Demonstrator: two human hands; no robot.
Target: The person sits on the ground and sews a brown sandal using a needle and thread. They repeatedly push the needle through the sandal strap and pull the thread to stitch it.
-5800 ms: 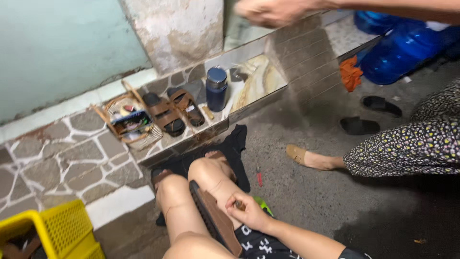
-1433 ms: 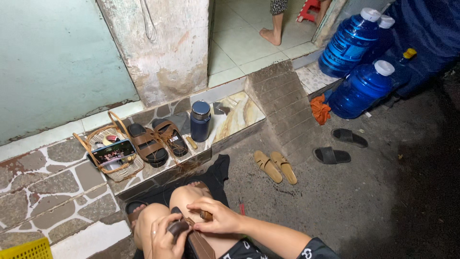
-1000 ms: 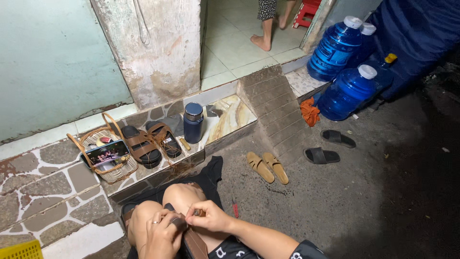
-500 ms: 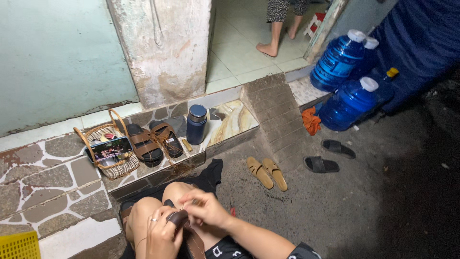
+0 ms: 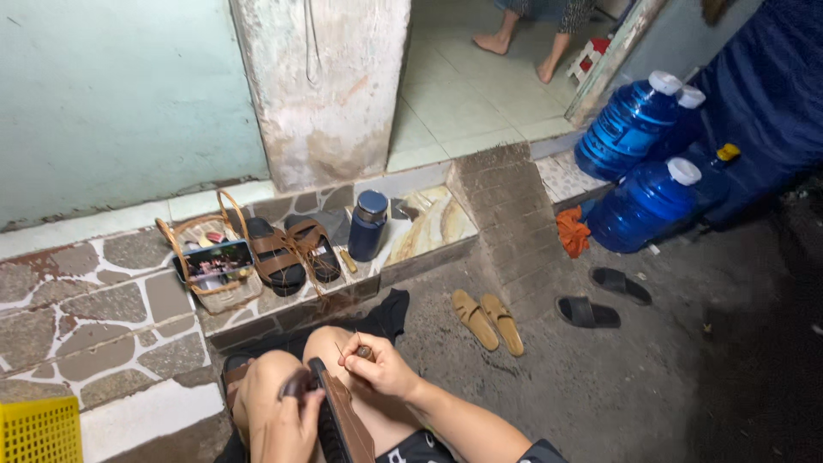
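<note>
- The left hand (image 5: pixel 287 420) is closed around the edge of a brown leather piece (image 5: pixel 343 420), which lies along the person's bare knees at the bottom of the view.
- The right hand (image 5: pixel 381 367) rests just above the same piece; its fingers (image 5: pixel 356 353) are pinched narrow on a small tool, too small to tell what kind.
- Thin thread seems to run up from the right hand, but it is hard to see.
- Just beyond the knees is a low stone ledge (image 5: pixel 103 300). On it stand a woven basket (image 5: pixel 210 266), a pair of brown strap sandals (image 5: pixel 291 253) and a dark blue flask (image 5: pixel 369 225), all near each other.
- On the ground to the right lie tan slippers (image 5: pixel 489 319) and, further away, black slippers (image 5: pixel 604 296).
- Large blue water bottles (image 5: pixel 639 163) stand by the doorway, with an orange cloth (image 5: pixel 572 231) beside them.
- Another person's bare feet (image 5: pixel 519 51) stand on the tiled floor inside.
- A yellow crate (image 5: pixel 39 430) is at the lower left corner.
</note>
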